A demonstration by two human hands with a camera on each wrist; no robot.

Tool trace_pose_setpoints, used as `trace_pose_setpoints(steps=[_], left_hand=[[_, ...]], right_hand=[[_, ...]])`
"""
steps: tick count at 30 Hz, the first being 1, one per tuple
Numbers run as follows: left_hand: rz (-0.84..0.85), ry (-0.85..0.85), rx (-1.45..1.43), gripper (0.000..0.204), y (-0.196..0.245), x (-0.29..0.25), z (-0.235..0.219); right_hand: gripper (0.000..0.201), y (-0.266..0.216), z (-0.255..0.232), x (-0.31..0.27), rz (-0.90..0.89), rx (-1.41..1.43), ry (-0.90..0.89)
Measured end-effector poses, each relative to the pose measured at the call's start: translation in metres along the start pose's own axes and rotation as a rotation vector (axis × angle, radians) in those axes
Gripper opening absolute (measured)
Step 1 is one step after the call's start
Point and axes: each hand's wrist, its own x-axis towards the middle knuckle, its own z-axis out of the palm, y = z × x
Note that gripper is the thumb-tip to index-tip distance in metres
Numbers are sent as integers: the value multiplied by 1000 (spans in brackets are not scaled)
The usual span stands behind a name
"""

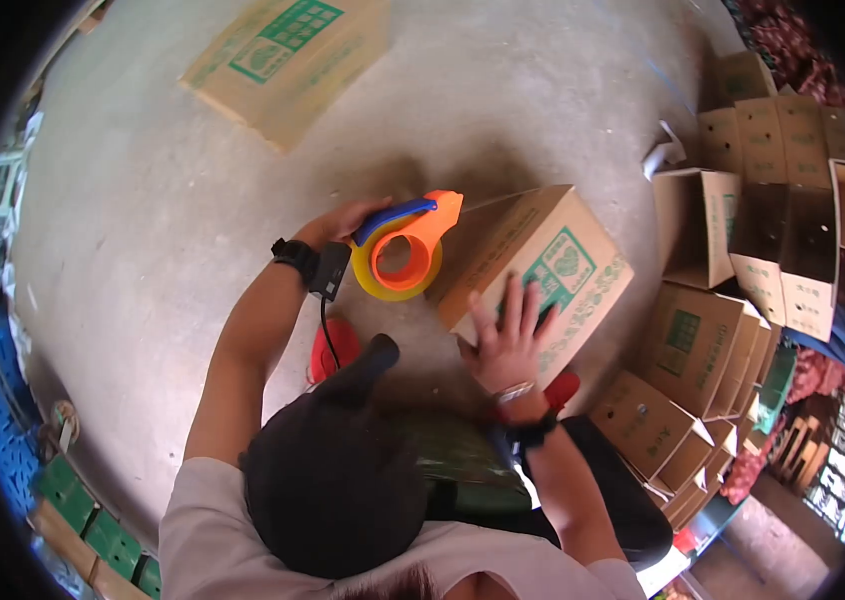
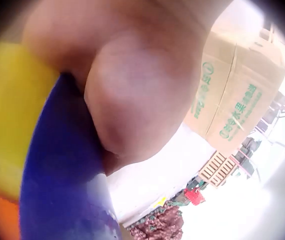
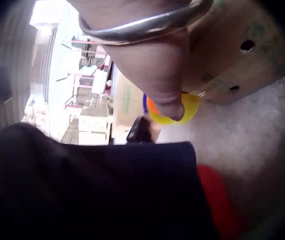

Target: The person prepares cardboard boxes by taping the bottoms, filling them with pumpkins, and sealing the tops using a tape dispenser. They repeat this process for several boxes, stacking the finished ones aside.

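Note:
In the head view my left hand [image 1: 345,220] grips the blue handle [image 2: 65,165] of an orange tape dispenser [image 1: 435,228] carrying a roll of yellow tape [image 1: 368,272]. Its curled fingers and the blue handle fill much of the left wrist view. A cardboard box [image 1: 598,272] with green print stands tilted in front of my body, just right of the dispenser. My right hand [image 1: 509,345] rests on its printed face with fingers spread. In the right wrist view the thumb [image 3: 157,80] lies beside the box's side, which has round holes, and the tape shows behind it.
Another printed carton [image 1: 328,75] lies on the concrete floor [image 1: 143,200] ahead. Several open, stacked cartons [image 1: 703,340] line the right side, with red mesh sacks [image 1: 803,45] behind. Blue crates [image 1: 5,400] and green crates [image 1: 73,505] stand at the left. Red shoes [image 1: 335,350] show below the hands.

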Motion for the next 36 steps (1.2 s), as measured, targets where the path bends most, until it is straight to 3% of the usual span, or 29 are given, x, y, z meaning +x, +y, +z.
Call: trace_pose_setpoints(steps=[2,5,6,7,8,11,12,15,18,21,22,25,28,30,31,32,34,35,36], left_hand=[[115,71,-24,42,-29,-4,-21],[-41,36,-120,46,-99,-14,-17],[-6,153,61,50,-129,-20,-8],[-61,157,-51,51,-147,-27,8],[-118,160,-165,53,-157,-30,21],[-230,154,71,55,-165,-20,41],[-297,201,123,55,-145,-29,58],[-267,105,383,57,-110,-28,63],[-187,81,950,55,-95,-1,27],[-162,94,1234,50,-54,6,41],[-116,24,1406,47,-44,14,43],[-134,-95,1697,51,-47,14,113],[14,55,1578,50,-43,-12,133],[-124,-24,1665,47,-26,-45,127],[-15,-63,1647,46,-21,-62,108],[87,-103,1614,45,-16,-73,95],[127,-45,1463,41,12,-101,110],[233,-46,1379,40,15,-105,118],[344,-39,1299,38,21,-105,129]], right_hand=[[74,-1,-1,6,10,6,-25],[75,-7,3,15,71,-2,19],[75,-9,5,23,102,-6,64],[75,-11,5,31,130,-9,67],[74,-12,4,40,157,-9,68],[71,-18,2,53,218,-24,44],[70,-20,0,54,224,-40,35],[66,-21,4,54,201,-75,75],[59,-23,8,54,200,-94,101],[54,-23,12,54,182,-96,131],[52,-23,12,53,185,-99,121],[48,-22,8,52,163,-88,112],[44,-16,1,24,69,3,111],[35,-6,-6,-11,-27,97,97],[31,-3,-9,-24,-68,148,105],[30,4,-5,-32,-26,340,145],[27,12,7,-55,80,736,219],[30,10,3,-48,184,823,337],[34,12,-4,-41,458,1207,178]])
